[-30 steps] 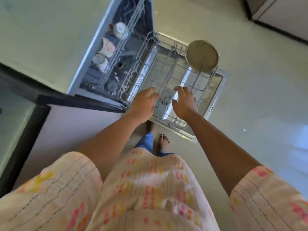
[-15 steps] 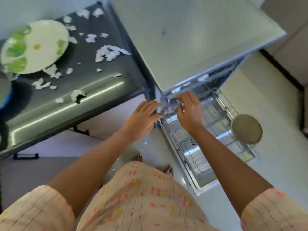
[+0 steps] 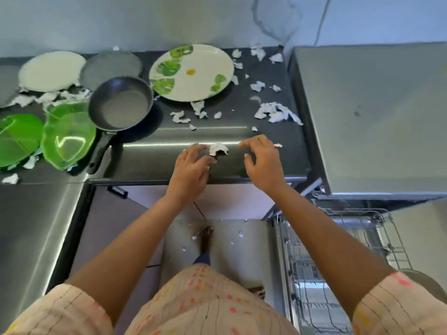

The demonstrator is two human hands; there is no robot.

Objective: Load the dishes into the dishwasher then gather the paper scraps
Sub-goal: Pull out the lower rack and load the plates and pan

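Observation:
On the dark counter [image 3: 150,163] stand a white plate with green leaf prints [image 3: 191,72], a black frying pan [image 3: 119,103], two green translucent plates [image 3: 67,135], a plain white plate [image 3: 52,71] and a grey plate [image 3: 110,65]. White paper scraps [image 3: 275,112] lie scattered over the counter. My left hand [image 3: 191,170] and my right hand [image 3: 263,163] hover open over the counter's front edge, either side of one scrap [image 3: 217,148]. The dishwasher's lower rack [image 3: 338,262] is pulled out at the lower right.
The dishwasher's grey top [image 3: 372,112] is to the right of the counter. A steel surface [image 3: 31,226] runs along the left. Small scraps lie on the floor [image 3: 229,240] by my feet. A round beige plate edge [image 3: 425,281] shows in the rack.
My view swung up from the open dishwasher to the counter. Both hands left the rack and now reach over the counter's front edge, fingers spread.

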